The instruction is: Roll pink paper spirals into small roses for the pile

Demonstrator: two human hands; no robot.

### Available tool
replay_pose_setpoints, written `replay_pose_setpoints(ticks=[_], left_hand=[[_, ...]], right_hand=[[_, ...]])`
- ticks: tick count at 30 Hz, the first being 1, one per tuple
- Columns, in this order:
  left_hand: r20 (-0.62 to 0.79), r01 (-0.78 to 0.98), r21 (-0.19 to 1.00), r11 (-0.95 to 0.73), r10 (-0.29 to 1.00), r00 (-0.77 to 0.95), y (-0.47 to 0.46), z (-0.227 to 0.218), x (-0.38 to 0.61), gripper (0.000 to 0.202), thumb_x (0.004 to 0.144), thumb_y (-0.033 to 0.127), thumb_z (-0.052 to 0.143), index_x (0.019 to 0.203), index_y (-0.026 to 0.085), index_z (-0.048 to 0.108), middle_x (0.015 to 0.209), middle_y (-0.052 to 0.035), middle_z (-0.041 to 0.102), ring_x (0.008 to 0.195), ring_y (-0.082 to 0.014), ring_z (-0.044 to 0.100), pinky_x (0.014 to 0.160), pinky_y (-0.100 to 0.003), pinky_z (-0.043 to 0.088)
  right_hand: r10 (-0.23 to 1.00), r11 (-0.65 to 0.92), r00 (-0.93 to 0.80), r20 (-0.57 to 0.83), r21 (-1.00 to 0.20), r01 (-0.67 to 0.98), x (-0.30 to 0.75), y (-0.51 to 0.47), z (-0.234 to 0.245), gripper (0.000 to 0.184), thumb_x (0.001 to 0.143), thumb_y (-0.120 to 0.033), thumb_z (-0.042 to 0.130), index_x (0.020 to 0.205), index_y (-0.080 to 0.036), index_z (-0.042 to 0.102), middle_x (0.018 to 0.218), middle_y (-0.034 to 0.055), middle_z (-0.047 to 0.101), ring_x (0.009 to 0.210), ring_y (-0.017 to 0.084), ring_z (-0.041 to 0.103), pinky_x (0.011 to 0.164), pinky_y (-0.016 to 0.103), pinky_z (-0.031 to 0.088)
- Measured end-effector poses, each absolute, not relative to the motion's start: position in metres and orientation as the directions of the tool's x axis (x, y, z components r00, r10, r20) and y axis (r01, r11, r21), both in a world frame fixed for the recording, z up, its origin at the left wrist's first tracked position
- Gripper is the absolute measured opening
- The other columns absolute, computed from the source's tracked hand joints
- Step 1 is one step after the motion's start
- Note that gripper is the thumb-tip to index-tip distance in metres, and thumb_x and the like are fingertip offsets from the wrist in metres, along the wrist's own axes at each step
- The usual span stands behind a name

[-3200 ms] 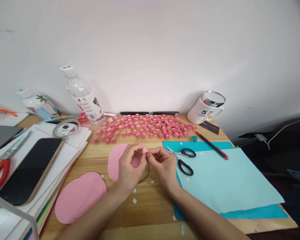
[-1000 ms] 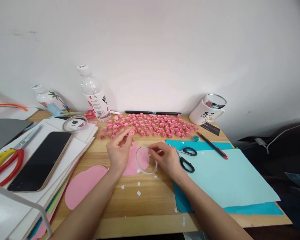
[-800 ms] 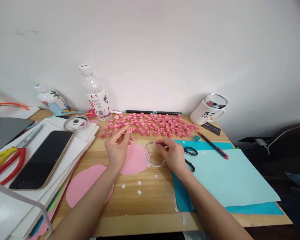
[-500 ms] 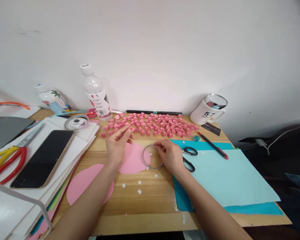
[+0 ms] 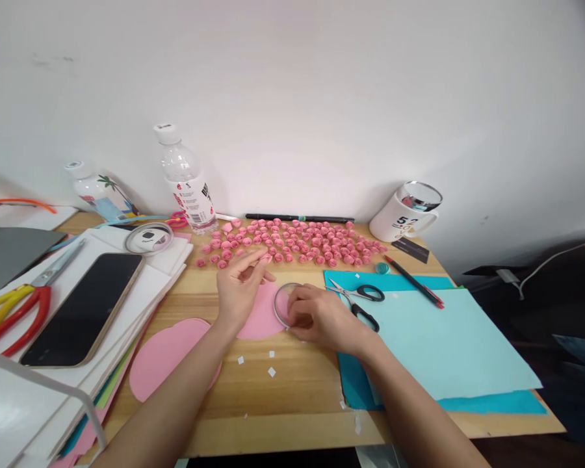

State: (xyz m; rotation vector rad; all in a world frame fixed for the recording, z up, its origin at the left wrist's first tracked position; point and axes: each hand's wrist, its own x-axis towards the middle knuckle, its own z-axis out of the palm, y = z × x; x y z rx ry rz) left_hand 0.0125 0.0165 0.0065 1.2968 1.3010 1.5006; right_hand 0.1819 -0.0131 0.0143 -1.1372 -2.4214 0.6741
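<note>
Clear tape ring (image 5: 283, 304) lies flat, partly over pink paper disc (image 5: 258, 317).

Left hand (image 5: 241, 286): bare, no ring or glove visible
Right hand (image 5: 322, 316): bare, fingers unadorned
Forearms: uncovered to the frame's lower edge, no sleeve showing
Wrists: seemingly no watch or band, though partly foreshortened

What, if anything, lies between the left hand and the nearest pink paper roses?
Nothing visible does. The left hand hovers over the pink paper circle, fingertips right beside the front of the paper roses. The right hand rests on the tape ring, off to the side.
</note>
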Motion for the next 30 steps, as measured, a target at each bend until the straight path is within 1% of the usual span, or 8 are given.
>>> replay_pose_setpoints(ticks=[5, 7, 10, 12, 15, 22, 27, 30], left_hand=[[0.381, 0.172, 0.918, -0.359, 0.916, -0.124, 0.011, 0.004, 0.016, 0.019, 0.075, 0.025, 0.063, 0.091, 0.021, 0.071, 0.094, -0.0050, 0.069, 0.054, -0.0107, 0.065, 0.057, -0.025, 0.055], [0.375, 0.158, 0.922, -0.354, 0.919, -0.123, 0.009, 0.005, 0.016, 0.018, 0.074, 0.025, 0.064, 0.089, 0.022, 0.071, 0.095, -0.0046, 0.068, 0.048, -0.0082, 0.061, 0.050, -0.022, 0.053], [0.236, 0.026, 0.972, -0.235, 0.958, -0.165, 0.008, 0.006, 0.017, 0.020, 0.072, 0.027, 0.065, 0.091, 0.021, 0.071, 0.067, -0.0007, 0.068, 0.030, -0.0038, 0.046, 0.030, -0.018, 0.038], [0.121, -0.150, 0.978, -0.147, 0.978, -0.169, 0.010, 0.009, 0.017, 0.023, 0.072, 0.027, 0.066, 0.093, 0.020, 0.071, 0.038, 0.0061, 0.052, 0.024, -0.0031, 0.034, 0.026, -0.017, 0.029], [0.021, -0.377, 0.923, -0.080, 0.987, -0.158, 0.013, 0.013, 0.015, 0.024, 0.068, 0.024, 0.069, 0.091, 0.017, 0.071, 0.027, 0.0110, 0.036, 0.022, -0.0023, 0.027, 0.028, -0.017, 0.029], [-0.109, -0.459, 0.888, 0.032, 0.984, -0.142, 0.015, 0.015, 0.015, 0.030, 0.061, 0.026, 0.073, 0.089, 0.015, 0.070, 0.032, 0.0085, 0.046, 0.021, -0.0014, 0.029, 0.027, -0.017, 0.028], [-0.147, -0.496, 0.866, 0.063, 0.980, -0.133, 0.017, 0.013, 0.014, 0.025, 0.058, 0.025, 0.075, 0.080, 0.014, 0.070, 0.031, 0.0082, 0.047, 0.020, -0.0016, 0.029, 0.027, -0.016, 0.028], [-0.145, -0.459, 0.885, 0.073, 0.981, -0.125, 0.019, 0.013, 0.013, 0.026, 0.058, 0.025, 0.075, 0.082, 0.014, 0.070, 0.039, 0.0052, 0.056, 0.023, -0.0048, 0.040, 0.029, -0.018, 0.035]], right_hand=[[0.826, 0.486, -0.515, 0.227, -0.750, 0.449, 0.183, -0.014, 0.021, 0.007, 0.075, -0.016, 0.059, 0.080, -0.020, 0.060, 0.076, 0.0002, 0.062, 0.073, 0.014, 0.055, 0.065, 0.026, 0.045], [0.847, 0.453, -0.462, 0.263, -0.814, 0.365, 0.184, -0.013, 0.023, 0.005, 0.080, -0.022, 0.057, 0.083, -0.020, 0.060, 0.077, 0.0008, 0.062, 0.072, 0.013, 0.055, 0.065, 0.026, 0.046], [0.865, 0.432, -0.388, 0.317, -0.865, 0.256, 0.183, -0.011, 0.021, 0.010, 0.080, -0.027, 0.058, 0.088, -0.021, 0.061, 0.084, 0.0022, 0.063, 0.076, 0.014, 0.056, 0.065, 0.026, 0.049], [0.873, 0.418, -0.359, 0.330, -0.885, 0.204, 0.182, -0.009, 0.017, 0.016, 0.078, -0.028, 0.061, 0.093, -0.023, 0.062, 0.091, 0.0031, 0.063, 0.082, 0.015, 0.057, 0.066, 0.027, 0.051], [0.901, 0.353, -0.323, 0.291, -0.923, 0.153, 0.179, -0.008, 0.010, 0.018, 0.077, -0.028, 0.062, 0.095, -0.023, 0.062, 0.094, 0.0032, 0.064, 0.086, 0.016, 0.060, 0.070, 0.029, 0.053], [0.970, 0.205, -0.116, 0.212, -0.976, -0.072, 0.172, -0.011, -0.002, 0.019, 0.073, -0.027, 0.068, 0.088, -0.021, 0.060, 0.081, 0.0016, 0.066, 0.077, 0.018, 0.066, 0.066, 0.031, 0.056], [0.961, 0.261, -0.074, 0.268, -0.962, -0.083, 0.172, -0.012, 0.000, 0.012, 0.073, -0.023, 0.068, 0.085, -0.023, 0.066, 0.079, 0.0001, 0.066, 0.068, 0.015, 0.064, 0.061, 0.028, 0.054], [0.941, 0.327, -0.094, 0.324, -0.945, 0.015, 0.176, -0.009, 0.002, 0.011, 0.075, -0.021, 0.065, 0.085, -0.025, 0.067, 0.082, 0.0001, 0.066, 0.074, 0.015, 0.063, 0.063, 0.027, 0.053]])
